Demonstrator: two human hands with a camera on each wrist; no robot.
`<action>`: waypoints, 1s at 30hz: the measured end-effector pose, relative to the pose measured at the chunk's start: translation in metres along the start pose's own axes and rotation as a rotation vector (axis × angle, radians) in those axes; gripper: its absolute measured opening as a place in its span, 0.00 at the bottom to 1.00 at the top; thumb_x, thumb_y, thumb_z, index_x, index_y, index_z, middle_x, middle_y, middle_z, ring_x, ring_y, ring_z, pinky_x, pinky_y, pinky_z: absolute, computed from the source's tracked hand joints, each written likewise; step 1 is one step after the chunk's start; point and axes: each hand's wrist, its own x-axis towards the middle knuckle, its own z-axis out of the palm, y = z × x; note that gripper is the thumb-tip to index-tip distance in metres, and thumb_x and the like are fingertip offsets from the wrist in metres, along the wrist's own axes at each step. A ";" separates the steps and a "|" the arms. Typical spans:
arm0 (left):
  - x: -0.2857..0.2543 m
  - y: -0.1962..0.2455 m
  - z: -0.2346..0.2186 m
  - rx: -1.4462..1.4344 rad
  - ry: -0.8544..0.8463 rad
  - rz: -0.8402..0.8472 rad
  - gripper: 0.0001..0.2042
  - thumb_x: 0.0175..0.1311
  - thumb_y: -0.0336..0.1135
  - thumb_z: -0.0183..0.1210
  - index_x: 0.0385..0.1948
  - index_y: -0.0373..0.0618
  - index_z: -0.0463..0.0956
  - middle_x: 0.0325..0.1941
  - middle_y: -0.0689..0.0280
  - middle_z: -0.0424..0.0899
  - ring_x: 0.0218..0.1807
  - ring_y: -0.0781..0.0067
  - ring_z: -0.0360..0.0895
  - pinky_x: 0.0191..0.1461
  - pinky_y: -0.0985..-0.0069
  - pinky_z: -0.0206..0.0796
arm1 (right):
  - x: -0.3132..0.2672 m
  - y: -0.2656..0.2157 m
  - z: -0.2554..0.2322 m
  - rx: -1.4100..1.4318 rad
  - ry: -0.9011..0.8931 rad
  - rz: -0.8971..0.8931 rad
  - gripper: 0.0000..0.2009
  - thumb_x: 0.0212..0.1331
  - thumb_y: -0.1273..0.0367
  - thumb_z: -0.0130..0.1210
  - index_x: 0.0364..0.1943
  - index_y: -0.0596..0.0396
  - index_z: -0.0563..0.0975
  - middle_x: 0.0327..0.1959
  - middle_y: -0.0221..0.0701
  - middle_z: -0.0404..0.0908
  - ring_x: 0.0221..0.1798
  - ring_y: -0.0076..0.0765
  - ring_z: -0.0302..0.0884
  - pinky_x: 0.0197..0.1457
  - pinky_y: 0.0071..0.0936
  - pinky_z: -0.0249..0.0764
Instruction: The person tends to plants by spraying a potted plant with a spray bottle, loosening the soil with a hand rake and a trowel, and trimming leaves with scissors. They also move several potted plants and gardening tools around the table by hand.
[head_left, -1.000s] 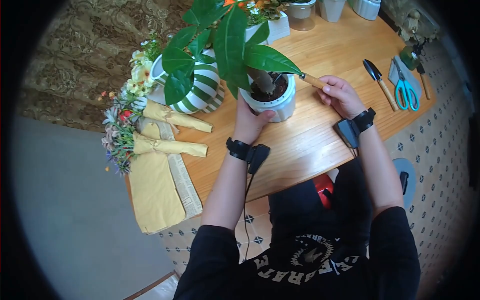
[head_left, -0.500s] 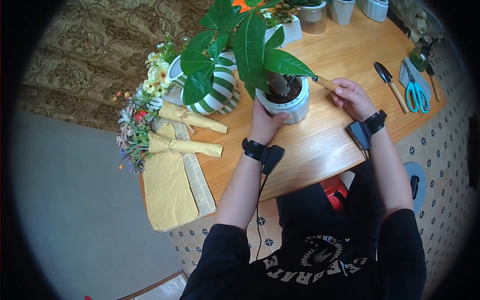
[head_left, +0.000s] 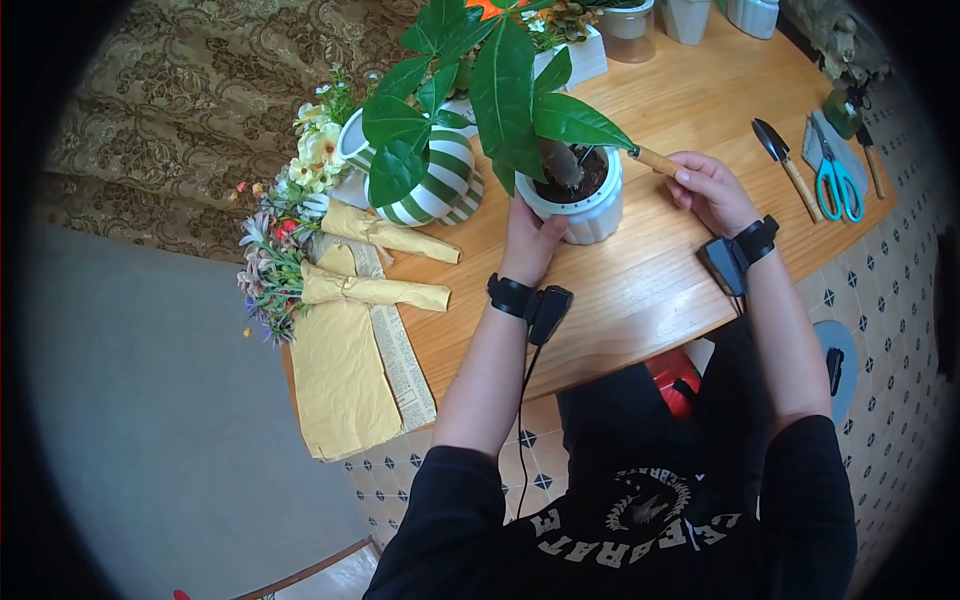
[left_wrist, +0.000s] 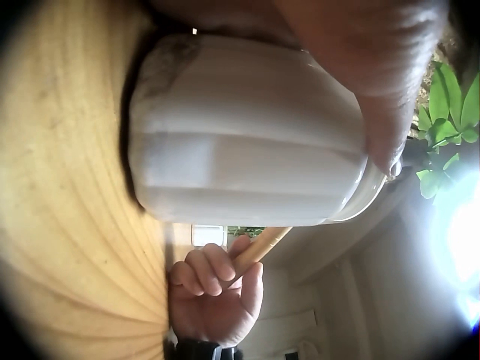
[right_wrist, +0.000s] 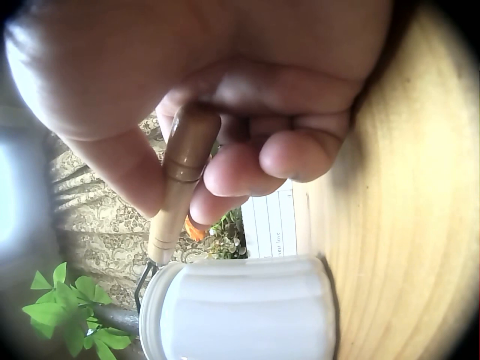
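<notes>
A wooden desk (head_left: 640,290) is seen beneath everything. Over its middle, broad green leaves are spread by the plant (head_left: 505,95), whose thick stem is set in dark soil (head_left: 598,178) within a fluted white pot (head_left: 592,220). The pot stands upright on the desk, between its near and far edges.

Yellow wrapping paper (head_left: 345,385) is laid over the near left corner, with printed paper (head_left: 400,365) showing along its right side. To the left of the pot, a green-and-white striped vase (head_left: 445,180) is placed; between it and the desk's left edge, flower bunches (head_left: 262,255) are lined up, two with their stems wrapped in yellow paper. Small pots (head_left: 688,22) are grouped towards the far edge.

The white pot is gripped by the left hand (head_left: 530,245), with the thumb on its near side. By the right hand (head_left: 718,190), the handle of a slim tool (head_left: 655,161) is pinched between thumb and fingers; its dark metal end is extended over the rim, and its tip is partly hidden.

Near the right corner, blue-handled scissors (head_left: 840,190) are rested partly on a grey cloth (head_left: 845,155), and beside them a trowel (head_left: 792,175) is laid.
</notes>
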 end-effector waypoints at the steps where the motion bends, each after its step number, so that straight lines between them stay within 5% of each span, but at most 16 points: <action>1: 0.000 -0.001 0.000 0.002 0.000 -0.004 0.50 0.43 0.62 0.67 0.63 0.38 0.52 0.60 0.61 0.66 0.61 0.69 0.64 0.65 0.71 0.55 | 0.000 -0.001 0.001 0.001 0.000 0.003 0.11 0.61 0.68 0.54 0.45 0.59 0.75 0.26 0.23 0.72 0.26 0.16 0.65 0.31 0.13 0.63; 30: -0.003 0.003 0.004 0.057 0.034 -0.031 0.50 0.41 0.64 0.66 0.62 0.40 0.55 0.61 0.63 0.66 0.63 0.71 0.61 0.67 0.70 0.51 | 0.000 0.002 -0.002 -0.014 0.005 0.011 0.13 0.60 0.68 0.54 0.48 0.58 0.74 0.28 0.25 0.74 0.27 0.17 0.66 0.31 0.16 0.64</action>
